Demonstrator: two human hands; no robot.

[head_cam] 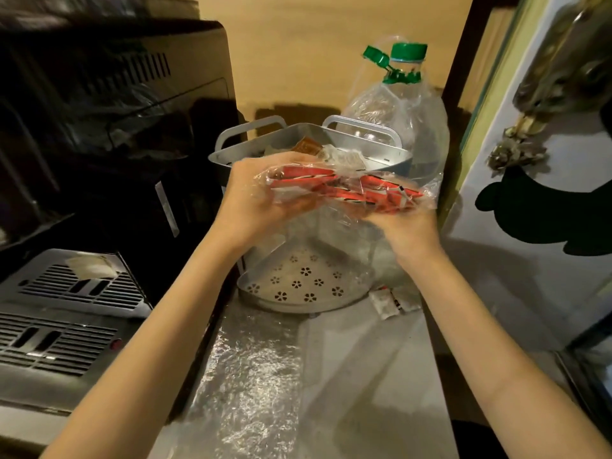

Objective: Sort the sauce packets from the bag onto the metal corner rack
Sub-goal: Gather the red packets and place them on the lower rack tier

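Observation:
I hold a clear plastic bag between both hands, above the lower shelf of the grey metal corner rack. Several red and white sauce packets lie inside the bag. My left hand grips the bag's left end and the packets in it. My right hand grips the right end from below. The rack's upper shelf carries several brown and white packets. The perforated lower shelf shows through the hanging bag.
A clear bottle with a green cap stands behind the rack. A black appliance fills the left, with a grilled metal surface below it. Loose white packets lie on the foil-covered counter. A white door stands at the right.

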